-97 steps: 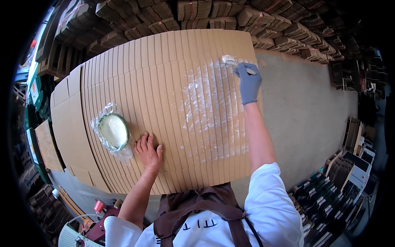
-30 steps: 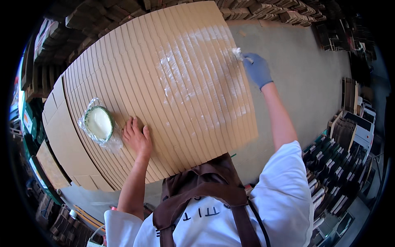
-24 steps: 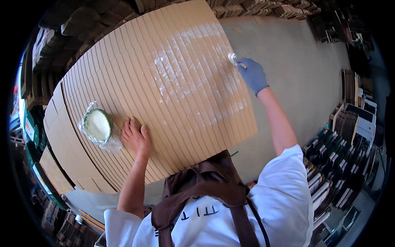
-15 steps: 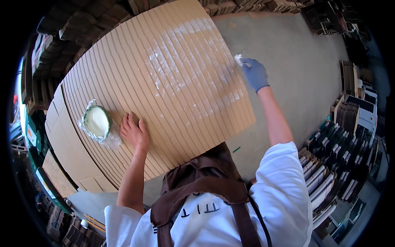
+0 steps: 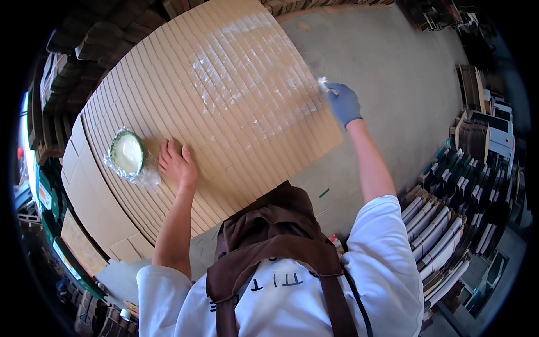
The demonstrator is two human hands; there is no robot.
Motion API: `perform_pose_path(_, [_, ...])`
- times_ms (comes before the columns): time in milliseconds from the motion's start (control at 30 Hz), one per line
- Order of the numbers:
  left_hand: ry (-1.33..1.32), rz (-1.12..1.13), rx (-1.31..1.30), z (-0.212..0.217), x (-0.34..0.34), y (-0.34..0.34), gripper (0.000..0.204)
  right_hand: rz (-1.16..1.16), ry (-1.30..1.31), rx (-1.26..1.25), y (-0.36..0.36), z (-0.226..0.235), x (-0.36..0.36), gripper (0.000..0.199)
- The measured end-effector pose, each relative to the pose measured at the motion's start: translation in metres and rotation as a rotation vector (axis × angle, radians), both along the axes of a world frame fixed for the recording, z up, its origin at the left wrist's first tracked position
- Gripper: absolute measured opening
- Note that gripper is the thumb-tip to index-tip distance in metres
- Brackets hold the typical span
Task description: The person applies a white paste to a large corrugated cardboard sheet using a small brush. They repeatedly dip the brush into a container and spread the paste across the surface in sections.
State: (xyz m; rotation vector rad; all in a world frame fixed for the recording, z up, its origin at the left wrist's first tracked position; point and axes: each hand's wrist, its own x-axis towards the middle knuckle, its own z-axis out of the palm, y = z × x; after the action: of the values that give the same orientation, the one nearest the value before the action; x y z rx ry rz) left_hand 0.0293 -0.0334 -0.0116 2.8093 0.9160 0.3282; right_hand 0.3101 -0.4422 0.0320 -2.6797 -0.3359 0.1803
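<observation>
A wide fan of overlapping brown cardboard sheets (image 5: 185,106) lies on the grey floor, with a glossy wet patch of glue (image 5: 247,84) across its middle. My right hand (image 5: 343,104), in a blue glove, grips a small white brush (image 5: 324,85) at the fan's right edge. My bare left hand (image 5: 177,164) rests flat on the cardboard with fingers spread. Just left of it sits a green bowl of white glue (image 5: 127,154) lined with clear plastic.
Stacks of folded cardboard (image 5: 84,45) line the far side and the left. Piles of flat dark and white boxes (image 5: 466,185) stand at the right. Grey floor (image 5: 393,62) lies beyond the fan. I wear a brown apron (image 5: 275,247) over a white shirt.
My right hand with the brush has swept along the fan's right edge, and the wet patch now reaches farther up. My left hand stays planted beside the bowl; the view has shifted.
</observation>
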Motion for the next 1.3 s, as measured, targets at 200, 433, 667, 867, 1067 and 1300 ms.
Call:
perform_pose_path(200, [0.032,0.028,0.005,-0.003,-0.004,0.000,0.048,0.063,0.110,-0.029,-0.012,0.012,-0.037,0.024])
perform_pose_path(433, [0.054,0.017,0.026,0.001,-0.002,0.002,0.049,0.286,-0.067,-0.215,0.036,0.018,-0.067,0.020])
perform_pose_path(667, [0.075,0.038,0.036,0.003,-0.001,0.002,0.050,0.249,-0.010,-0.188,0.060,0.016,-0.074,0.021])
perform_pose_path(867, [0.096,0.012,0.036,0.003,-0.006,0.001,0.049,0.162,-0.028,-0.164,0.055,0.021,-0.046,0.019])
perform_pose_path(1067, [0.068,0.013,0.035,0.004,0.003,-0.002,0.049,0.215,-0.099,-0.130,0.056,0.007,-0.050,0.021])
perform_pose_path(1300, [0.085,0.044,0.016,0.003,-0.001,0.000,0.049,0.337,-0.097,-0.109,0.091,0.014,-0.078,0.026])
